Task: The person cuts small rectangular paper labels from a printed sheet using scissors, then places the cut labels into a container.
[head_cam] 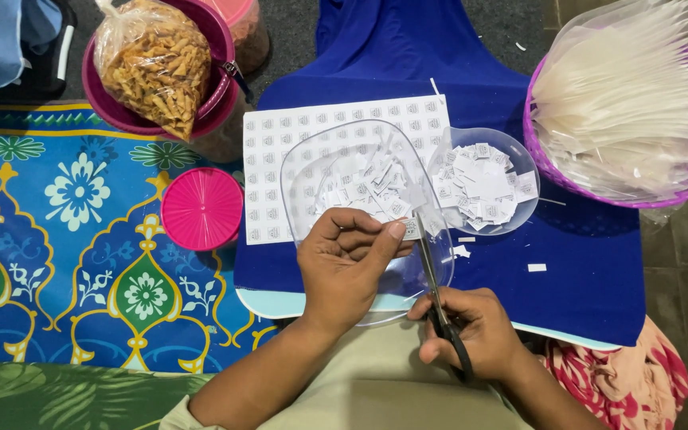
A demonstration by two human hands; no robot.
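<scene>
Label cutting, looks somewhere past halfway

Left hand (344,267) pinches a thin strip of printed paper labels (410,228) over the clear plastic tray (304,171); right hand (471,330), fingers closed through the handles, works black-handled scissors (438,291), blades only slightly apart at the strip. Plenty of cut labels fill the tray and small clear round bowl (529,171), but a white printed label sheet (268,171) underneath is uncut.

Paper strip (412,229): mostly hidden under the left hand (344,267).
Scissors (437,299): handles buried in the right hand (471,330).
Purple basket (599,187) (at 2 o'clock): cut by the edge.
</scene>
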